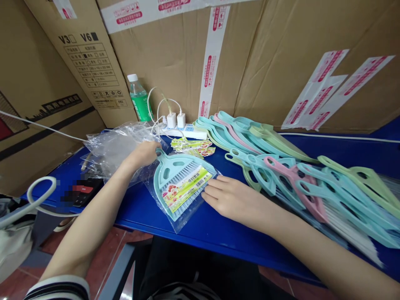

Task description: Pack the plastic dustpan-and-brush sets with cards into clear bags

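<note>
Okay, left hand [143, 153]: my fingers seem to pinch shut on the clear plastic bags [117, 148].
Right hand [237, 200]: my fingers lie flat and a bit spread, touching the bagged mint dustpan and brush [183, 187].
Spot: that bag sits on the blue surface [218, 233], between my hands.
Risk: one hard push could shove it into the stacked brushes [312, 196] and make them slide.

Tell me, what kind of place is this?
It looks like a small packing room: big cardboard cartons behind a blue table, piles of pastel hand brooms, and a dustpan in a clear plastic bag.
</note>
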A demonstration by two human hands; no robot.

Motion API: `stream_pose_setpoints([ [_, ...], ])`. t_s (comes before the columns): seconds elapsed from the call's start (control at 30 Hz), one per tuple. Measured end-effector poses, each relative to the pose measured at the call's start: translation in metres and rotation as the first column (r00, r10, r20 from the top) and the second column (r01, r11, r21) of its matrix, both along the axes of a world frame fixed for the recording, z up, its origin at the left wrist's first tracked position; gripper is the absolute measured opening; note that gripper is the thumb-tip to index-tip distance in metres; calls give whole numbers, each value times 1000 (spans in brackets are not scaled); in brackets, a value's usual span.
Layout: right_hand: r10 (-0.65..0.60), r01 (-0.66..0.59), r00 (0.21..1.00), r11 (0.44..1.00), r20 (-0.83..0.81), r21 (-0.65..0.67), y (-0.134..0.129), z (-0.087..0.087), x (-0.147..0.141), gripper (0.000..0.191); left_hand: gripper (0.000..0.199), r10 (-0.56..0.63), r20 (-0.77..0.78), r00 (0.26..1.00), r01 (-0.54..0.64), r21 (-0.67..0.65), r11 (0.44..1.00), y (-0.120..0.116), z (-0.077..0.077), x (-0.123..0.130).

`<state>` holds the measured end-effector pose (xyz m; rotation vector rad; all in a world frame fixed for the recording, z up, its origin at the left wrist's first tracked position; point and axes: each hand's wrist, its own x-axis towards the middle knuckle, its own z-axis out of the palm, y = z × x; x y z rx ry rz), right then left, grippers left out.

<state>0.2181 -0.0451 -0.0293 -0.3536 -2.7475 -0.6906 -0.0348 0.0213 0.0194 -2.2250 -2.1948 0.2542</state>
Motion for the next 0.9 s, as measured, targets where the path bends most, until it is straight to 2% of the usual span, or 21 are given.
stream_pose_setpoints([
  [0.23, -12, 7, 998, 997, 66, 80, -2, -4, -3, 27, 44, -11, 10, 1000, 11, 9, 1000, 0, 0, -1],
  [0.37, -6, 3, 998, 999, 57, 51, -2, -1, -3, 30, 44, -27, 28, 999, 27, 28, 999, 0, -1, -2],
  [0.6, -48, 48, 999, 990, 5, -130, 0, 7, 4, 30, 40, -35, 69, 997, 29, 87, 996, 2, -3, -5],
  [0.77, -62, 69, 998, 948, 32, -311, -1, 14, 9, 21, 41, -34, 87, 996, 24, 115, 993, 1, -3, -5],
  [0.9, -73, 85, 996, 913, 46, -398, -1, 18, 11, 18, 44, -48, 94, 994, 36, 123, 992, 1, -3, -4],
])
